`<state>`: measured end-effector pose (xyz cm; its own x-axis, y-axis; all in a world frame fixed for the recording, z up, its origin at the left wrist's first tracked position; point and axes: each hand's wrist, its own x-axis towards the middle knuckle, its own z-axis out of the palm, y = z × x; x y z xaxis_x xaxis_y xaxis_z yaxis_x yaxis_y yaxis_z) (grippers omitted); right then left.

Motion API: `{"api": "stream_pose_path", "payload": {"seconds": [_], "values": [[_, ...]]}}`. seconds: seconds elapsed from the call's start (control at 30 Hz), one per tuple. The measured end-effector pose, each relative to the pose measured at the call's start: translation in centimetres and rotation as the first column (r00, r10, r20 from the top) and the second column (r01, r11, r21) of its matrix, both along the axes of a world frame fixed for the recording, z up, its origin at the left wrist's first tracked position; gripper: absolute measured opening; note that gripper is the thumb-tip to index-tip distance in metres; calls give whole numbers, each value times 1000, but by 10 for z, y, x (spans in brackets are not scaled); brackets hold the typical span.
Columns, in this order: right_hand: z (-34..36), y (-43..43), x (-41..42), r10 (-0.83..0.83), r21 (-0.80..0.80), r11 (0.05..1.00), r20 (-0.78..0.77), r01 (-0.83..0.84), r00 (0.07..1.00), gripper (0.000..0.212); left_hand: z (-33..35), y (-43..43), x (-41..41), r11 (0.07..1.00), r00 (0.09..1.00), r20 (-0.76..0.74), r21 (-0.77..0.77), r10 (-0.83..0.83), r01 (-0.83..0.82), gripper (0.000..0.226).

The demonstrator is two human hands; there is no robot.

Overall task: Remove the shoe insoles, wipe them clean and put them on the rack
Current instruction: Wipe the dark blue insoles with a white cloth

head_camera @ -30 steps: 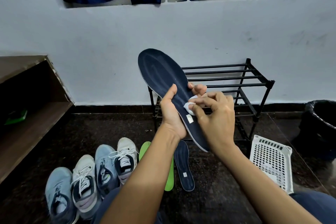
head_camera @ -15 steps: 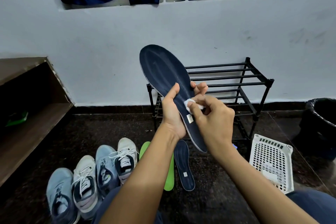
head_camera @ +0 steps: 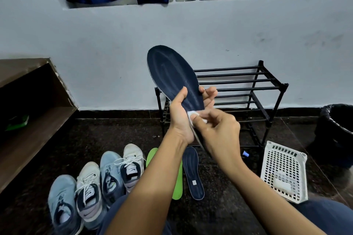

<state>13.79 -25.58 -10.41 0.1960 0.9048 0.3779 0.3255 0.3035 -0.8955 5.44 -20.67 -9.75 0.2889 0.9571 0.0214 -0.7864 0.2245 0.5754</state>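
Left hand [head_camera: 181, 118] grips the navy insole [head_camera: 172, 70] at mid-length, toe pointing to 11 o'clock, while right hand [head_camera: 219, 135] pinches a white wipe [head_camera: 192, 114] against its face near the heel; black rack [head_camera: 248, 89] stands behind at 3 o'clock.

No words or numbers can be read from where I stand: there's only a dark swoosh on the heel of the nearer white sneaker [head_camera: 87, 192] and of the farther white sneaker [head_camera: 133, 160], while the white tag [head_camera: 194, 182] on the navy insole [head_camera: 192, 166] lying on the floor is too small to read.
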Motion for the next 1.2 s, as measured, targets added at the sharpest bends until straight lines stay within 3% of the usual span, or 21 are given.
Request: {"api": "stream_pose_path", "payload": {"seconds": [0.07,0.13,0.2,0.27,0.33,0.43,0.57,0.63,0.87,0.93,1.07,1.2], "values": [[-2,-4,-1,91,-62,994,-24,-93,996,4,0,1,-4,999,999,14,14,30,-30,36],[-3,2,2,65,-36,997,106,-61,992,2,-2,1,-6,999,999,31,10,31,-32,35],[-2,10,5,-73,52,997,314,60,947,9,-3,1,-5,1000,999,39,-8,-4,5,32],[0,17,6,-267,239,954,407,180,873,12,-3,0,-3,998,997,51,-23,-51,53,31],[2,18,7,-354,336,914,384,229,853,14,-2,0,-2,997,997,37,-21,-74,75,34],[-1,13,6,-104,93,992,230,84,968,10,0,2,-7,999,999,13,4,-41,41,37],[-11,-4,1,141,-102,986,120,-129,983,8,2,8,-25,997,988,143,55,54,-62,38],[-12,-2,0,127,-74,990,132,-118,983,9,2,8,-26,995,982,176,57,67,-78,38],[-1,25,7,-162,234,967,254,102,954,5,-2,-3,-2,999,995,93,-24,-36,38,33],[-2,21,8,-125,184,979,211,86,969,5,-1,-1,-4,1000,996,89,-12,-23,24,33],[-13,10,7,76,-101,993,150,-61,986,6,-2,6,-18,997,986,155,23,68,-72,37],[-17,3,7,135,-155,981,119,-116,984,10,1,6,-21,994,984,151,41,97,-104,38]]}}
